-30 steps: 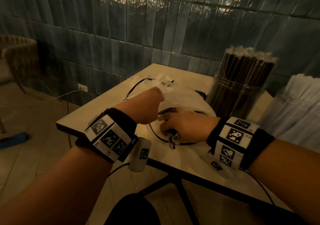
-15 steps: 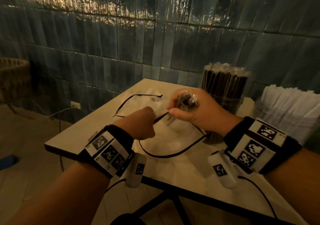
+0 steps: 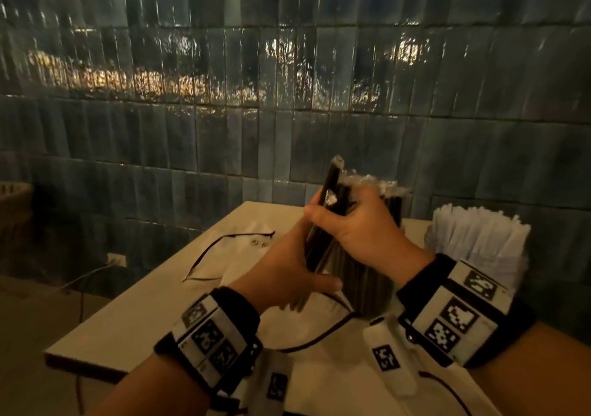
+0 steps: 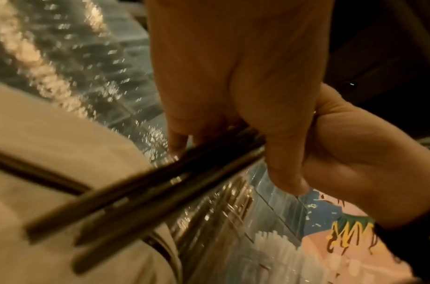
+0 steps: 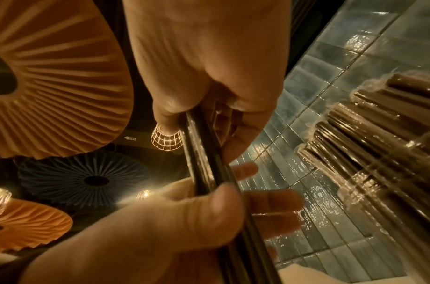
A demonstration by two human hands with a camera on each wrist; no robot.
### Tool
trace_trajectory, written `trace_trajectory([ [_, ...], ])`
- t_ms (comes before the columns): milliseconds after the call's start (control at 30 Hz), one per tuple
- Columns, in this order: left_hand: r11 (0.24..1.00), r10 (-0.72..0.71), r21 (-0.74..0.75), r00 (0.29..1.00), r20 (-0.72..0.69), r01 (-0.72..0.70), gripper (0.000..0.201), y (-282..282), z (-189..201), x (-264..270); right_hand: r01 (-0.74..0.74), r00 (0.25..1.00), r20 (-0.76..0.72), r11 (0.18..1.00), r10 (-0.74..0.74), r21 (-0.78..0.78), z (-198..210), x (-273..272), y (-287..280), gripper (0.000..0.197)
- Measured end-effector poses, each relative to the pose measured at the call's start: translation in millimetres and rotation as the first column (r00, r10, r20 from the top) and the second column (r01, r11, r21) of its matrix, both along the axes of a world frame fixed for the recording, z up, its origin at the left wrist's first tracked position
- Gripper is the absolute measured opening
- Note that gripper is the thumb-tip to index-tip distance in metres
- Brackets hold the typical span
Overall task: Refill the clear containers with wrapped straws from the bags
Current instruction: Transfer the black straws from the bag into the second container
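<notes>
My right hand grips a small bundle of black wrapped straws near its top and holds it almost upright, just left of the clear container packed with black straws. Below it, my left hand pinches the bundle's lower part, with the thumb over the straws and the fingers behind them. In the left wrist view the straws run out from between both hands. In the right wrist view the bundle passes from my right fist down under the left thumb. The white bag lies flat on the table.
A second container full of white wrapped straws stands to the right of the black one. The pale table meets a dark tiled wall behind, and its left and near edges drop to the floor. The bag's black cord loops across the tabletop.
My right hand has lifted the black straws out of the bag and up beside the black straw container. My left hand let go of the bag and took the bundle's lower end.
</notes>
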State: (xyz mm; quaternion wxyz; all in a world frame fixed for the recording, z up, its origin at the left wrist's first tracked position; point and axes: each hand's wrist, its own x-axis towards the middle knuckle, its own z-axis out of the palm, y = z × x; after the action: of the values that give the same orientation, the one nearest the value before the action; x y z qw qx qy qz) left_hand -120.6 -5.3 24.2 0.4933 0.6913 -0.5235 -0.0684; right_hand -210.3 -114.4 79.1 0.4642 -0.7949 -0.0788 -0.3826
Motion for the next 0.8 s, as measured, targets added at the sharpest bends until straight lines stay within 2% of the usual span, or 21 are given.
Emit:
trace_trajectory([
  [33, 0.998, -0.048, -0.050, 0.997, -0.059, 0.045, 0.092, -6, 1, -5, 0.008, 1.000, 0.000, 1.000, -0.008, 0.002, 1, 0, 0, 0.012],
  [100, 0.995, -0.057, -0.088, 0.996, -0.066, 0.051, 0.055, -16, 4, -11, 0.052, 0.999, 0.015, 0.998, -0.052, -0.020, 3, -2, -1, 0.014],
  [133, 0.994, -0.054, -0.095, 0.998, -0.044, 0.050, 0.038, -20, 5, -14, 0.092, 0.995, 0.034, 0.995, -0.091, -0.035, 5, -3, -3, 0.023],
  [167, 0.993, -0.059, -0.100, 0.998, -0.032, 0.055, 0.029, -23, 6, -15, 0.135, 0.989, 0.063, 0.990, -0.132, -0.047, 6, -5, -5, 0.039],
  [233, 0.993, -0.075, -0.095, 0.996, -0.041, 0.070, 0.028, -27, 7, -19, 0.196, 0.973, 0.144, 0.974, -0.179, -0.112, 12, -10, -11, 0.070],
  [267, 0.993, -0.078, -0.090, 0.996, -0.045, 0.073, 0.028, -29, 6, -20, 0.212, 0.966, 0.185, 0.962, -0.179, -0.172, 15, -13, -13, 0.075],
  [300, 0.994, -0.078, -0.086, 0.996, -0.047, 0.074, 0.028, -30, 4, -20, 0.223, 0.961, 0.216, 0.942, -0.170, -0.252, 17, -16, -15, 0.073],
  [400, 0.989, -0.086, -0.124, 0.994, -0.061, 0.078, 0.031, -33, 4, -26, 0.307, 0.949, 0.225, 0.820, -0.222, -0.484, 21, -22, -19, 0.047],
  [533, 0.980, -0.125, -0.168, 0.987, -0.097, 0.108, 0.038, -38, 3, -28, 0.329, 0.944, 0.172, 0.784, -0.281, -0.526, 16, -25, -27, 0.040],
  [633, 0.983, -0.121, -0.152, 0.989, -0.090, 0.107, 0.022, -42, 3, -29, 0.317, 0.947, 0.211, 0.817, -0.243, -0.482, 12, -26, -32, 0.053],
  [700, 0.976, -0.109, -0.202, 0.989, -0.102, 0.086, 0.018, -45, 10, -29, 0.313, 0.947, 0.187, 0.880, -0.261, -0.358, 9, -26, -34, 0.071],
  [733, 0.969, -0.108, -0.231, 0.989, -0.098, 0.083, 0.019, -47, 14, -30, 0.283, 0.959, 0.092, 0.917, -0.268, -0.280, 7, -24, -34, 0.074],
  [767, 0.964, -0.097, -0.255, 0.992, -0.085, 0.072, 0.021, -49, 18, -32, 0.235, 0.968, -0.039, 0.950, -0.248, -0.208, 6, -22, -34, 0.067],
  [800, 0.958, -0.090, -0.278, 0.993, -0.076, 0.066, 0.023, -52, 22, -34, 0.170, 0.967, -0.165, 0.976, -0.192, -0.137, 3, -19, -35, 0.052],
])
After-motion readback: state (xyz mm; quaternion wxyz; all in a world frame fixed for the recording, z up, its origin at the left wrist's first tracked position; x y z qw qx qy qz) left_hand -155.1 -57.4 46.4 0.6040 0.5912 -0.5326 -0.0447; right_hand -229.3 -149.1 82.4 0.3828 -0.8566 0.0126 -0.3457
